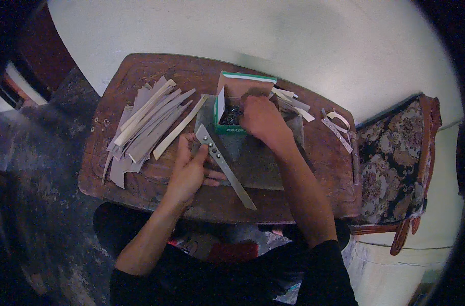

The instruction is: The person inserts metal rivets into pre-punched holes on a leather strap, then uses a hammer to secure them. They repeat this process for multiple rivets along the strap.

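Note:
My left hand [190,166] holds a long, narrow grey strip [230,176] with a pointed end, its thumb lying on it. Several round metal studs sit in the upper part of the strip, and the lower part slants toward me over the table's front. My right hand [263,118] reaches into an open green and white cardboard box [235,128], which holds small dark shiny pieces [229,116]. Its fingertips are inside the box, partly hidden, and I cannot make out what they grip.
On the brown wooden table [135,64] a pile of grey and cream strips [148,125] lies left. More strips [296,104] lie behind the box, and studded strips [338,133] at the right edge. Small rings [106,122] lie far left. A patterned chair [393,158] stands right.

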Demonstrator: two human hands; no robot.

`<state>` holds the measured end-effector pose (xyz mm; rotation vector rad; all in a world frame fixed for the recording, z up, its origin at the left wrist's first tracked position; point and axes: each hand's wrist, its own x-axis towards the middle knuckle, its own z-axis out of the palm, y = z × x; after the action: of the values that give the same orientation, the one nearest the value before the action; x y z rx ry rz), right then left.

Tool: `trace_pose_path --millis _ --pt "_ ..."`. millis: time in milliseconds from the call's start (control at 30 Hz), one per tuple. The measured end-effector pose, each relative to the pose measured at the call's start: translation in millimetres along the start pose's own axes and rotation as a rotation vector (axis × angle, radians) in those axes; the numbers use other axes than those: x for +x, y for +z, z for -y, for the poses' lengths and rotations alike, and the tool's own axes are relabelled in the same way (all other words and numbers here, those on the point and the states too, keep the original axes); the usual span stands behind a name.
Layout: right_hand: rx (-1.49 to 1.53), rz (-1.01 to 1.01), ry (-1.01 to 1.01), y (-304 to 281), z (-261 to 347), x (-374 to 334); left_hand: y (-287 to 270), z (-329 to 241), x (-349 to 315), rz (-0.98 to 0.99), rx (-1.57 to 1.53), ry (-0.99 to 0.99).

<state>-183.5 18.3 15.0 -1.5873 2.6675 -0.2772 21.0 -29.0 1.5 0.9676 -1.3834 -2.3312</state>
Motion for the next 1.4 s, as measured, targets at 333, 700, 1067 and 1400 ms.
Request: trace_pose_path --millis 333,700,1067,1400 --pt "0.153 -0.040 -0.056 1 -14 -2 -1 7 3 0.045 -0.044 0.077" --pt "0.180 0.068 -0.101 -4 -12 -2 -4 19 7 0.064 -0.042 0.109" --pt "0.193 0.024 -0.106 0 -10 -3 -2 18 5 0.062 -0.045 0.120" --pt "0.210 -0.056 -0.073 -11 -9 -5 -2 18 5 0.059 -0.044 0.122"
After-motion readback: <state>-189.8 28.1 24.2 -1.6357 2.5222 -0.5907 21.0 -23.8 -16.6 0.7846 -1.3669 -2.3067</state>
